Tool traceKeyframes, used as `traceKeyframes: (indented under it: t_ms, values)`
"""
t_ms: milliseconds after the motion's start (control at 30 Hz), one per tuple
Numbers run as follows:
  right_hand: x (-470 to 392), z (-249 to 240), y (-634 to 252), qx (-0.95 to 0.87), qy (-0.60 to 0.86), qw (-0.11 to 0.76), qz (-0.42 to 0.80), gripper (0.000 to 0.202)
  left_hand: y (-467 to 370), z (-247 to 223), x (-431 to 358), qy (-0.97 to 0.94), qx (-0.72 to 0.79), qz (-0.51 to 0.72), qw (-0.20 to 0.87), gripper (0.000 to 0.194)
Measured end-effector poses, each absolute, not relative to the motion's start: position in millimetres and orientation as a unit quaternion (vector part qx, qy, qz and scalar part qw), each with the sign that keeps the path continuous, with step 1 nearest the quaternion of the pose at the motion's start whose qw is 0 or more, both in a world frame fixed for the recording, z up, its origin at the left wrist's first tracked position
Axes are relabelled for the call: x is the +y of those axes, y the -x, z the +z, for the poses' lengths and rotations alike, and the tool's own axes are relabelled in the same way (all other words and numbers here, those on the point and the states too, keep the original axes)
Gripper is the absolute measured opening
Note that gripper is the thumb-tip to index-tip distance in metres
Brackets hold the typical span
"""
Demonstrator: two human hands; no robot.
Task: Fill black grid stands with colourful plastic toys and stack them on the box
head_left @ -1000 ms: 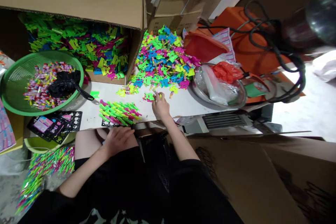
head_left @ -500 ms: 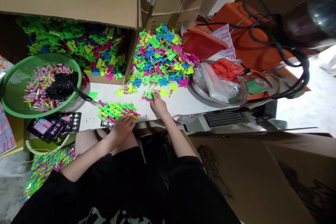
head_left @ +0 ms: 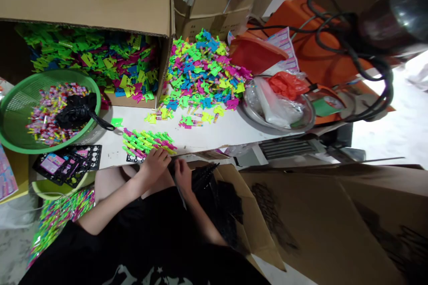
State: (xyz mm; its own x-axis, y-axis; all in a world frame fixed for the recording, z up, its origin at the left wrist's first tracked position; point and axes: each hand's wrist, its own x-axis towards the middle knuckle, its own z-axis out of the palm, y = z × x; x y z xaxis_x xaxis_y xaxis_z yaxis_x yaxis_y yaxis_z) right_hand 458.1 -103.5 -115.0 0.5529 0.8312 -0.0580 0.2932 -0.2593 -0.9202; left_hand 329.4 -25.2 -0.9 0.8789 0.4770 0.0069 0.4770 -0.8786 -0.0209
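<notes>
My left hand (head_left: 154, 165) rests at the near right corner of a black perforated rack (head_left: 133, 159), its fingers bent against the pieces; what they grip is hidden. Green, yellow and pink plastic pieces (head_left: 147, 141) stand in slanting rows in that rack. Below the table edge, close to my left hand, my right hand (head_left: 183, 177) has its fingers curled together; anything in them is too small to make out. Beside it lie black plastic racks (head_left: 214, 196) in an open cardboard box (head_left: 249, 213). A few loose figure-shaped pieces (head_left: 190, 121) lie on the white table (head_left: 197, 138).
Behind is a heap of bright pieces (head_left: 203, 71), beside a carton (head_left: 133, 6) full of more. A green basket (head_left: 96, 120) of small printed tubes stands left. To the right are a metal bowl (head_left: 309, 120) with plastic bags and an orange machine (head_left: 301, 53) with black cables.
My right hand has left the loose pieces on the table and come back toward me, below the table edge near the black racks. My left hand has stayed at the rack.
</notes>
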Motion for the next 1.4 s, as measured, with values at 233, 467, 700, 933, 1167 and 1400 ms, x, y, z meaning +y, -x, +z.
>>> traceKeyframes:
  t_ms: [233, 467, 700, 933, 1167, 1400]
  values:
    - [-110, -140, -407, -0.188, 0.599, 0.564, 0.537, 0.046, -330, 8, -23, 0.971, -0.236, 0.017, -0.017, 0.020]
    - [-96, -133, -427, -0.139, 0.600, 0.619, 0.488, 0.032, -329, 9, -25, 0.972, -0.235, 0.010, -0.013, 0.018]
    - [-103, -143, -432, -0.278, 0.623, 0.481, 0.551, 0.034, -329, 7, -25, 0.970, -0.241, 0.015, -0.002, 0.016]
    - [-102, -139, -429, -0.286, 0.696, 0.535, 0.385, 0.025, -321, 6, -30, 0.968, -0.251, -0.025, 0.017, 0.029]
    - [-75, -120, -449, -0.380, 0.663, 0.554, 0.329, 0.025, -304, 7, -28, 0.951, -0.294, -0.096, 0.013, 0.026]
    - [-62, -118, -447, -0.369, 0.641, 0.576, 0.348, 0.019, -301, -2, -34, 0.949, -0.308, -0.067, 0.004, 0.031]
